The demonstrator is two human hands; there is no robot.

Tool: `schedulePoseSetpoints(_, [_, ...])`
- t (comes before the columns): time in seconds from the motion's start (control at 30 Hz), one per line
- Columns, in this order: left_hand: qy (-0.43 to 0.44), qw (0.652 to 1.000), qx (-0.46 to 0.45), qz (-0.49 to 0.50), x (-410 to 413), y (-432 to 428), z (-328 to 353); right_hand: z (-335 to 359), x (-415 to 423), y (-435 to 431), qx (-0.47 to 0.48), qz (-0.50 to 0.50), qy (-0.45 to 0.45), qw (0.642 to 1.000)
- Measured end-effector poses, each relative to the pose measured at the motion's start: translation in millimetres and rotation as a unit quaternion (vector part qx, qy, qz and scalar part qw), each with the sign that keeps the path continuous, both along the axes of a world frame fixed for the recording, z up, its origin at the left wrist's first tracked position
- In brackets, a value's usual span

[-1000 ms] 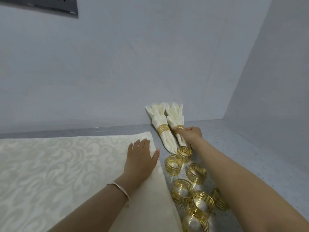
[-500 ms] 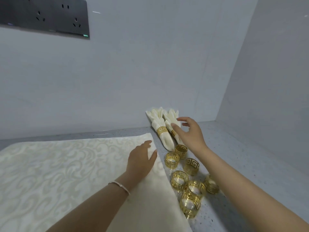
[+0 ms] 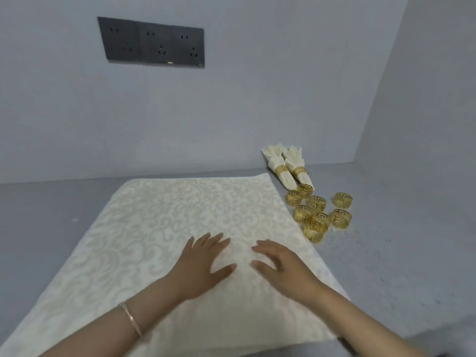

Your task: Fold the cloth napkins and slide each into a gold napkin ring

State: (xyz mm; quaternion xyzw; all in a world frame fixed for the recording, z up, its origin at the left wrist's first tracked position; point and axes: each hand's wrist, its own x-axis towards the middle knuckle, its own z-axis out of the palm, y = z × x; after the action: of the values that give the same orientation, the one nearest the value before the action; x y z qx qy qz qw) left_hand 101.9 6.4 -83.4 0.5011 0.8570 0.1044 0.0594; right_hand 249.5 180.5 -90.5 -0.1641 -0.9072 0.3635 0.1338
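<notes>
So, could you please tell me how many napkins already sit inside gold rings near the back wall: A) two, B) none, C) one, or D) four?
A: the left ringed napkin and the right ringed napkin lie side by side near the wall, each banded in gold.

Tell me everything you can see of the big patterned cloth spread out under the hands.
The cloth napkin is a large cream piece with a woven scroll pattern, looking like damask. It lies unfolded and flat on the grey counter, set slightly askew. The left hand rests flat on it, fingers straight; the right hand is spread beside it, though contact is unclear. Loose gold rings sit just off its right edge.
</notes>
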Motion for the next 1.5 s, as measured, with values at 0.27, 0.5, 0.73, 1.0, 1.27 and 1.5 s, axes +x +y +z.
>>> schedulePoseSetpoints(0.27, [-0.047,0.996,-0.043,-0.064,39,-88,7,9,65,-51,0.083,0.152,-0.057,0.983])
schedulePoseSetpoints(0.5, [-0.057,0.995,-0.009,-0.084,50,-108,9,17,80,-67,0.169,0.146,-0.037,0.974])
schedulePoseSetpoints(0.73, [-0.025,0.996,-0.023,-0.082,54,-116,17,26,83,-76,0.238,0.137,-0.029,0.961])
schedulePoseSetpoints(1.0, [0.001,0.997,0.002,-0.073,59,-126,24,28,86,-82,0.228,0.086,0.023,0.969])
schedulePoseSetpoints(1.27, [0.049,0.998,-0.019,0.015,25,-159,47,36,77,-50,0.162,0.06,-0.044,0.984])
schedulePoseSetpoints(1.5, [-0.162,0.985,0.059,0.023,2,-168,73,84,69,-31,0.036,0.164,-0.117,0.979])
